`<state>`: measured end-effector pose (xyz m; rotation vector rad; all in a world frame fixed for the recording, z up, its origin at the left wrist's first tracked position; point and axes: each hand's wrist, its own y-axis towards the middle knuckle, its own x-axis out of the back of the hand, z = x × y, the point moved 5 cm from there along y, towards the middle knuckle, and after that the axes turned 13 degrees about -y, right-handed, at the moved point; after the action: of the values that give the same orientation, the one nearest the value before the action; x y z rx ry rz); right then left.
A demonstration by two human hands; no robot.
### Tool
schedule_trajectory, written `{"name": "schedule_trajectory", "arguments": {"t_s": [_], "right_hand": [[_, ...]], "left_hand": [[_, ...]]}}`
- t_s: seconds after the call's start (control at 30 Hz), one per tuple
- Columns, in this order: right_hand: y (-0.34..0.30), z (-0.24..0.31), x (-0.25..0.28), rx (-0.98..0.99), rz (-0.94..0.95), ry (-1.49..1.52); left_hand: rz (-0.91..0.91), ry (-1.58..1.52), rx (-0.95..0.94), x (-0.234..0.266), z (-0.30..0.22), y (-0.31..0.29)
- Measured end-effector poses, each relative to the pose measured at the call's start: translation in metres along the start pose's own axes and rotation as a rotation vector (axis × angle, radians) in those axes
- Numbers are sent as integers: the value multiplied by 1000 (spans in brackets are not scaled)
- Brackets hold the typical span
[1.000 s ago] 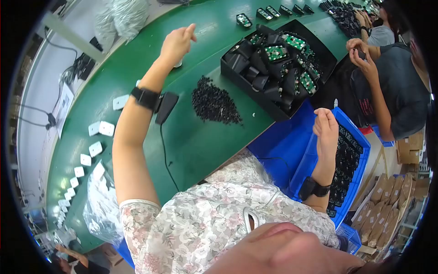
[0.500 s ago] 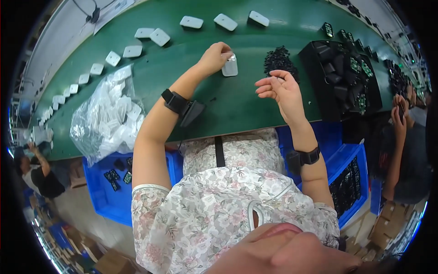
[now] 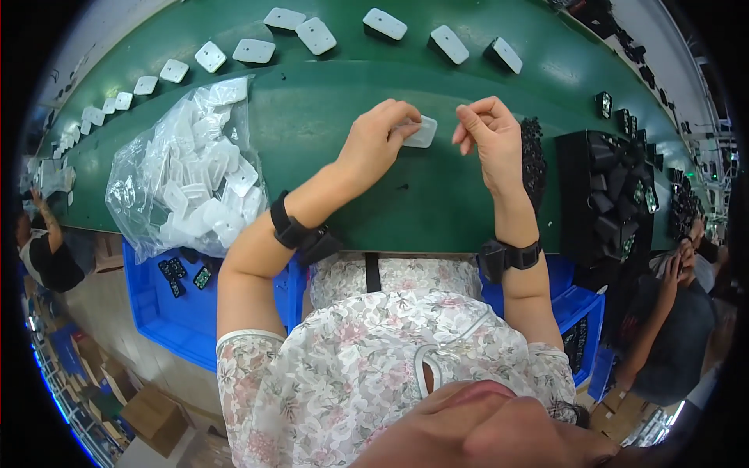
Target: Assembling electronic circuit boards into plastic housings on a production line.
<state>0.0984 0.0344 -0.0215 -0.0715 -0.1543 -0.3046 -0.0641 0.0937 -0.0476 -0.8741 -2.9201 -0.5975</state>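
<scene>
My left hand (image 3: 378, 142) is closed on one end of a white, partly see-through plastic cover (image 3: 424, 132), a flat piece with rounded corners. It holds the cover just above the green table. To the right of the cover, a short gap away, my right hand (image 3: 493, 139) is raised with thumb and forefinger pinched together. Whatever lies in that pinch is too small to make out. Beside the right hand is a heap of small black parts (image 3: 534, 160), partly hidden behind the hand and wrist.
A clear bag of white covers (image 3: 195, 183) lies on the left. White-topped black units (image 3: 385, 24) form a curved row along the far side. A black box (image 3: 573, 187) of black housings and circuit boards stands right. Blue bins (image 3: 187, 331) sit below the table edge. Other people work at both sides.
The right hand's loosely spread fingers have closed into a pinch, nearer the cover. The cover has turned from upright to slanting sideways in my left hand. The whole view has shifted.
</scene>
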Motion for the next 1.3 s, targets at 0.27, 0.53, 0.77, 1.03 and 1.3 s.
{"name": "schedule_trajectory", "arguments": {"t_s": [0.27,0.53,0.77,1.03,1.3], "right_hand": [[11,-35,-42,-97,-48,-58],[7,-39,-47,-232,146,63],[0,-37,-46,-238,292,165],[-7,-18,-40,-16,114,-95],[-14,3,-42,339,6,-422]], "left_hand": [[-172,23,-44,3,-5,-7],[-135,112,60,2,4,-7],[-173,93,12,8,1,-6],[-193,-112,89,6,0,-14],[-189,-307,201,2,2,-21]]}}
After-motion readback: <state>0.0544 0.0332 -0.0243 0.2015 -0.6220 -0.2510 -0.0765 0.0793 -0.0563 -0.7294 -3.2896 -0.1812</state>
